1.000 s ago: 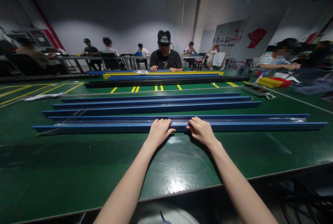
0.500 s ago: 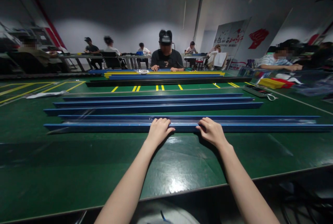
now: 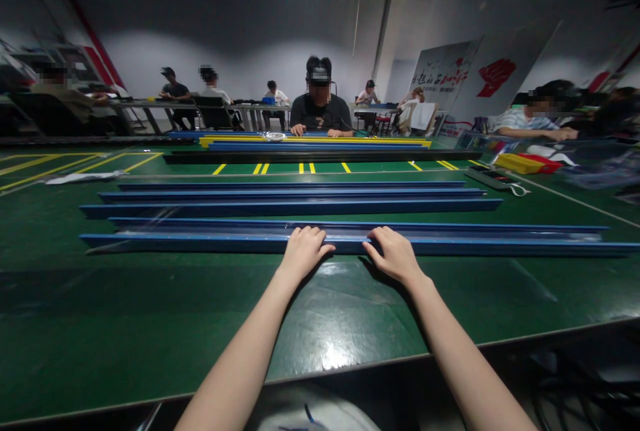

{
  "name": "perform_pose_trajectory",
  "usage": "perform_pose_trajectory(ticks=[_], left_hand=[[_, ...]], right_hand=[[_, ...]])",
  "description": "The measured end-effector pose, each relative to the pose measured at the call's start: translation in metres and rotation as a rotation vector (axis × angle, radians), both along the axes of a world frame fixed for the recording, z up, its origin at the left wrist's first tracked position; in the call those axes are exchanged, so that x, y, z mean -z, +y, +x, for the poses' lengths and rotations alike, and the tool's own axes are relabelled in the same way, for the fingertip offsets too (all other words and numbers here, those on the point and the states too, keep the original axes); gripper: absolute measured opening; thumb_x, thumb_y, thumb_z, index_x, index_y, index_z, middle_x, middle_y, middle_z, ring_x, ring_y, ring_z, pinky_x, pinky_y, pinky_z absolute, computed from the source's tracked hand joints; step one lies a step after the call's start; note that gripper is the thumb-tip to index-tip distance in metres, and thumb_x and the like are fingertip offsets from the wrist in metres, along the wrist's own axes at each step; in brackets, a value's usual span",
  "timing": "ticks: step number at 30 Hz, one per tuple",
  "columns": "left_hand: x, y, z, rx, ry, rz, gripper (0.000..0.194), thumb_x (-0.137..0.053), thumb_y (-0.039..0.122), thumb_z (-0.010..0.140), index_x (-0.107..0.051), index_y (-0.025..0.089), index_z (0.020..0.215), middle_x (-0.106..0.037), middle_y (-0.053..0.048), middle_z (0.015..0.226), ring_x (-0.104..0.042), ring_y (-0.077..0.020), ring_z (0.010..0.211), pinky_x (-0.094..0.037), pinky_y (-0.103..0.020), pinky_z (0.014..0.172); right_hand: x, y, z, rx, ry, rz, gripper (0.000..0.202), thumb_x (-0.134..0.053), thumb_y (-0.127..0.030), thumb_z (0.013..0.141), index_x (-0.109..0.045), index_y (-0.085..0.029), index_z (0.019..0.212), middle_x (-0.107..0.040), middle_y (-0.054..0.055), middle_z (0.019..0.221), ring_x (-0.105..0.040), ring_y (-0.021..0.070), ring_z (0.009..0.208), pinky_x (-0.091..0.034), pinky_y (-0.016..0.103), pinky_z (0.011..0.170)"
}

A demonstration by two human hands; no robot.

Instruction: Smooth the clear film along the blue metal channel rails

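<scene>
Rail (image 3: 345, 246) — a long, straight, blue channel, perhaps of plastic — lies on the glossy green table (image 3: 200, 311) directly ahead, its long axis running from left to right. Left hand (image 3: 303, 247) and right hand (image 3: 393, 254) are about equally near — both half curled over its near wall, touching. Inner fingertips are hidden, so I cannot tell whether they grip it.

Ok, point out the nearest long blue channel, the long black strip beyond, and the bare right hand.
Nearest long blue channel (image 3: 349, 247): head view, front wall.
Long black strip (image 3: 320, 157): head view, middle section.
Bare right hand (image 3: 393, 253): head view, its back.
</scene>
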State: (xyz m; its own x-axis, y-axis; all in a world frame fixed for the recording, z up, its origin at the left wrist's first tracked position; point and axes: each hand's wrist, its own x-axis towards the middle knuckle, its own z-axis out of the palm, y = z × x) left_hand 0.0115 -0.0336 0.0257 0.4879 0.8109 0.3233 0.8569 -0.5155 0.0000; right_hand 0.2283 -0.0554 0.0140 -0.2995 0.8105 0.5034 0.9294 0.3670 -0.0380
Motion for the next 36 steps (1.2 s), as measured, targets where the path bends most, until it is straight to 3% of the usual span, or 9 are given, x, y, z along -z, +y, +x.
perform_pose_trajectory(ticks=[8, 21, 36], left_hand=[[0.002, 0.001, 0.0, 0.001, 0.012, 0.019, 0.03, -0.047, 0.045, 0.082, -0.058, 0.018, 0.083, -0.063, -0.004, 0.088, -0.055, -0.0199, 0.085, -0.035, -0.031, 0.07], [0.002, 0.001, -0.001, 0.037, -0.019, 0.044, 0.027, -0.049, 0.044, 0.081, -0.056, 0.018, 0.083, -0.063, -0.002, 0.086, -0.054, -0.0188, 0.085, -0.033, -0.03, 0.072], [0.001, -0.001, 0.0, 0.086, -0.071, 0.028, 0.027, -0.059, 0.041, 0.075, -0.056, 0.019, 0.09, -0.061, -0.002, 0.096, -0.051, -0.0183, 0.091, -0.034, -0.03, 0.076]], right_hand=[[0.002, 0.006, -0.024, -0.075, -0.035, 0.044, 0.02, -0.041, -0.029, 0.086, -0.052, -0.017, 0.076, -0.056, 0.005, 0.075, -0.047, 0.0156, 0.071, -0.03, 0.025, 0.063], [-0.001, 0.008, -0.017, -0.083, -0.097, 0.07, 0.019, -0.044, -0.028, 0.084, -0.052, -0.017, 0.071, -0.056, 0.003, 0.071, -0.046, 0.0137, 0.067, -0.026, 0.025, 0.058], [-0.001, -0.002, 0.016, -0.006, -0.078, 0.074, 0.022, -0.039, -0.029, 0.086, -0.053, -0.017, 0.072, -0.056, 0.004, 0.07, -0.048, 0.0142, 0.068, -0.026, 0.025, 0.058]])
